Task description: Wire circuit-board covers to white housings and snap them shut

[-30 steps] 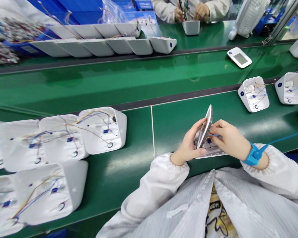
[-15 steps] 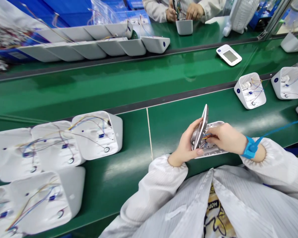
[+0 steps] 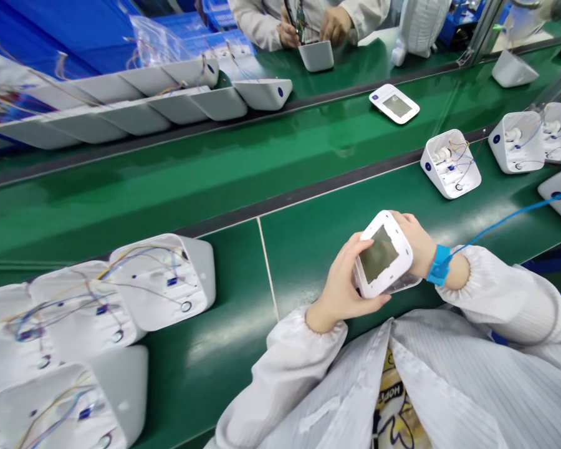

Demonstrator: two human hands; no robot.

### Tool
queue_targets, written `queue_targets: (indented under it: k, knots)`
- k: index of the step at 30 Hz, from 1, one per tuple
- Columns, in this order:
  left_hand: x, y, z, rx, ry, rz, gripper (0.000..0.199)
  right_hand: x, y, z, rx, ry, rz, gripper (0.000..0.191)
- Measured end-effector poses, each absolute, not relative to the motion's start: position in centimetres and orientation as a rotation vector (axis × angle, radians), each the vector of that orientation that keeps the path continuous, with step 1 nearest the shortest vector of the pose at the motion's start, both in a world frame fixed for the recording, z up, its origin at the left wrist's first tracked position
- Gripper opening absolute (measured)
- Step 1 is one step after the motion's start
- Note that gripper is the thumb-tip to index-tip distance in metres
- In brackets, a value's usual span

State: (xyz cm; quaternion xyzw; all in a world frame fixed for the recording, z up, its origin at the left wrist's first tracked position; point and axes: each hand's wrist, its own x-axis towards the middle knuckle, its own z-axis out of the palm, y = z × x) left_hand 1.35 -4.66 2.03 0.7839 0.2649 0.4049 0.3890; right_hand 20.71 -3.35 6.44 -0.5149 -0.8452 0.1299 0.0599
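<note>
I hold a white device (image 3: 383, 257) with a grey screen, its front cover lying closed on its base, just above the near edge of the green bench. My left hand (image 3: 339, 288) grips its left side, thumb along the lower edge. My right hand (image 3: 417, 240) clasps the right and far side, mostly hidden behind the device. A blue wrist strap (image 3: 439, 265) with a blue cord sits on my right wrist.
Several open white housings with coloured wires (image 3: 161, 280) lie at the left. More open housings (image 3: 451, 163) stand at the right. A finished device (image 3: 394, 103) rides the green conveyor (image 3: 215, 162). Another person's hands (image 3: 327, 25) work across the line.
The front cover, earlier held upright on edge while my right fingers were at the wires inside, now lies flat over the base with the screen up. The view has shifted right.
</note>
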Motion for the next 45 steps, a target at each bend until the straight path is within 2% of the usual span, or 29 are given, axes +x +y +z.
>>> queue_targets:
  k: [3,7,9,12,15,19,26,30,34,41,45]
  knots:
    - [1.1,-5.0,2.8,2.315,0.788,0.865,0.089,21.5,-2.5,6.3,-1.518,-2.486,0.590,0.026]
    - [0.6,-5.3,3.2,2.528,0.862,0.585,0.092,25.1,-0.8,7.5,-1.249,-2.412,1.106,0.021]
    - [0.5,-5.3,3.2,2.561,0.887,0.479,0.096,27.2,-0.6,8.0,-1.263,-2.210,1.286,0.022]
    - [0.9,-5.2,3.3,2.582,0.941,0.386,0.098,28.5,-1.5,7.8,-1.509,-1.864,1.247,0.028]
    - [1.9,-5.0,3.1,2.635,1.004,0.339,0.108,27.7,-3.0,7.1,-1.659,-1.905,1.160,0.037]
    - [3.3,-4.5,2.4,2.704,1.039,0.370,0.118,26.7,-3.8,6.6,-1.713,-1.920,1.107,0.039]
    - [4.3,-4.4,2.3,2.624,1.359,0.404,0.105,25.7,-6.9,3.9,-1.641,-1.408,1.211,0.047]
    - [5.5,-6.3,2.5,2.468,1.726,0.437,0.097,23.5,-8.1,2.5,-1.569,-1.446,1.094,0.080]
    - [4.2,-7.1,1.6,2.388,1.713,0.448,0.102,23.4,-6.2,2.8,-1.418,-1.564,1.212,0.073]
    - [1.7,1.1,2.6,1.889,1.447,0.674,0.080,23.9,-3.7,3.7,-1.443,-1.786,1.310,0.071]
    - [2.4,2.4,3.6,1.857,1.538,0.661,0.070,24.0,-3.5,3.6,-1.452,-1.783,1.323,0.074]
